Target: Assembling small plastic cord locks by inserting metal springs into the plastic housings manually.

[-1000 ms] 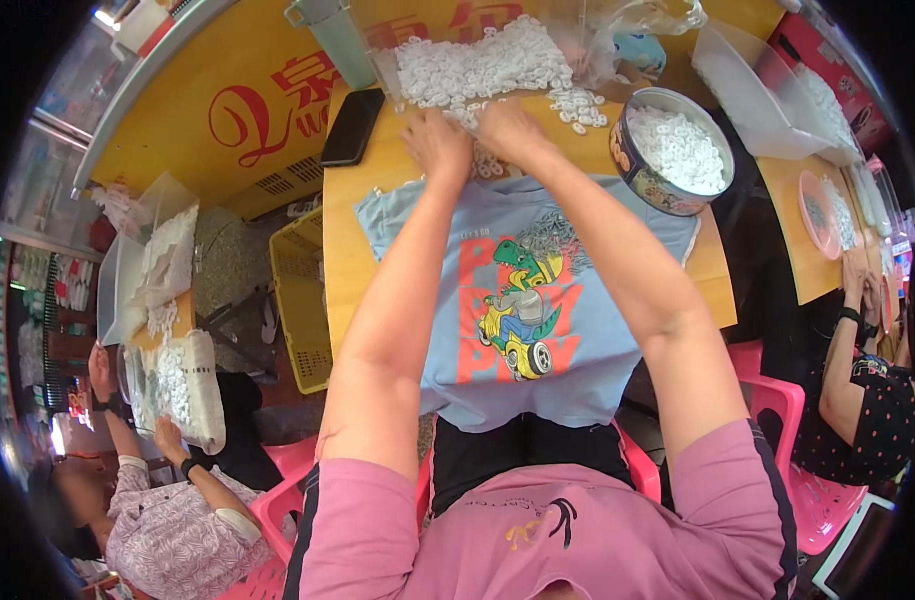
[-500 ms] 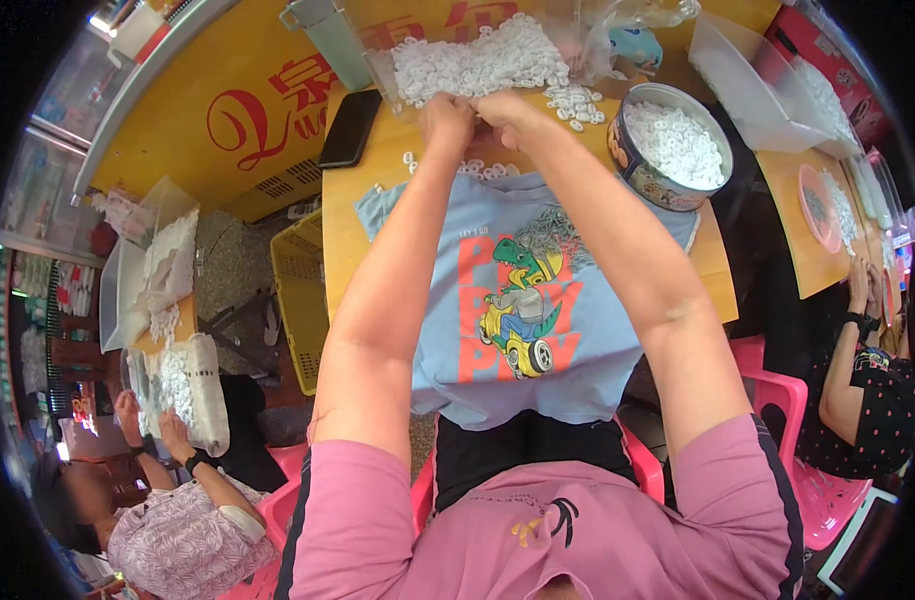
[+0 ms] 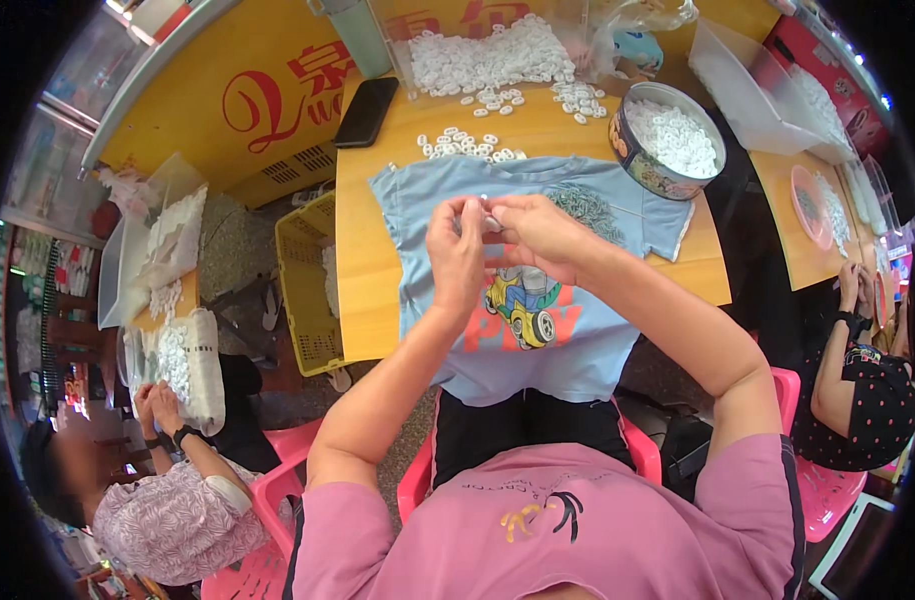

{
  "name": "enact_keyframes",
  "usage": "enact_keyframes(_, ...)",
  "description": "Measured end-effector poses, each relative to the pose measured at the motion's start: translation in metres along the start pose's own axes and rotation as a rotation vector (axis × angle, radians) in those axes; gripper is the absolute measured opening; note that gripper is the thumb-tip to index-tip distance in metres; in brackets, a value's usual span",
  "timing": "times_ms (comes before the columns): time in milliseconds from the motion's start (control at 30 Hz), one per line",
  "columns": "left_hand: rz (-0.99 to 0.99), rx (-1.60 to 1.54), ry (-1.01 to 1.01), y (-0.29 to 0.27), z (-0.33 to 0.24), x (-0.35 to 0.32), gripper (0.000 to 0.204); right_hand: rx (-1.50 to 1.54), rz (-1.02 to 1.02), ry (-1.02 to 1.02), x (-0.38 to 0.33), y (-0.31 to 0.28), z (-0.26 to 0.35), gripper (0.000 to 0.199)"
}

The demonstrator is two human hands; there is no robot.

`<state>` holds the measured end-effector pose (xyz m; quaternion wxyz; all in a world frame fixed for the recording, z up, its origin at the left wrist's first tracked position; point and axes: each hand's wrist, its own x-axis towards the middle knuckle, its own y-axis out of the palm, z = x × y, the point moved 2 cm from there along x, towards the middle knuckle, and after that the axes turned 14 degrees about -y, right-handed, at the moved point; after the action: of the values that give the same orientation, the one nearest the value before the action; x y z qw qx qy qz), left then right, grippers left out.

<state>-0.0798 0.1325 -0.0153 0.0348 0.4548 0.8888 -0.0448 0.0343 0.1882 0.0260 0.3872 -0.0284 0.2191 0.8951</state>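
On my feed the left hand [image 3: 455, 252] and right hand [image 3: 542, 236] meet over the shirt [image 3: 587, 335], pinching a white piece [image 3: 492, 224] — mostly finger-hidden, its outline unclear.

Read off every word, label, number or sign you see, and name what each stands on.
Blue T-shirt: large coral capital letters, partly hidden; wording withheld.
Yellow panel: big red lettering; wording withheld.
Pink top: small print on the chest, too small to read.
Round tin: printed wall, too small to read.
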Motion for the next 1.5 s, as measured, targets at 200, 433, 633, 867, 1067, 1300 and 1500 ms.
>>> enact_keyframes(200,0.128,-0.175,0.063,-0.013,0.007,-0.017,0.020,-0.420,0.120,-0.003,-0.009,-0.011,0.022,0.036)
enact_keyframes(433,0.004,0.556,0.562,-0.033,-0.032,0.091,0.023,-1.483,0.026,-0.680,0.085,-0.101,0.047,0.029)
enact_keyframes(633,0.069,1.033,0.343,-0.065,-0.022,0.152,0.027,-1.708,0.240,-0.380,0.102,-0.108,0.059,0.040)
enact_keyframes(867,0.236,1.299,0.563,-0.062,-0.042,0.138,0.066,-1.781,0.551,-0.665,0.105,-0.106,0.063,0.079)
enact_keyframes(1067,0.418,1.143,0.427,-0.058,-0.023,0.164,0.067,-1.655,0.591,-0.857,0.126,-0.082,0.040,0.082)
enact_keyframes(1300,0.549,0.872,0.151,-0.006,-0.037,0.185,0.052,-1.690,0.431,-0.568,0.167,-0.071,0.032,0.065)
enact_keyframes(1500,0.450,1.022,0.072,-0.025,-0.062,0.179,0.082,-1.604,0.276,-0.684,0.152,-0.092,0.050,0.070)
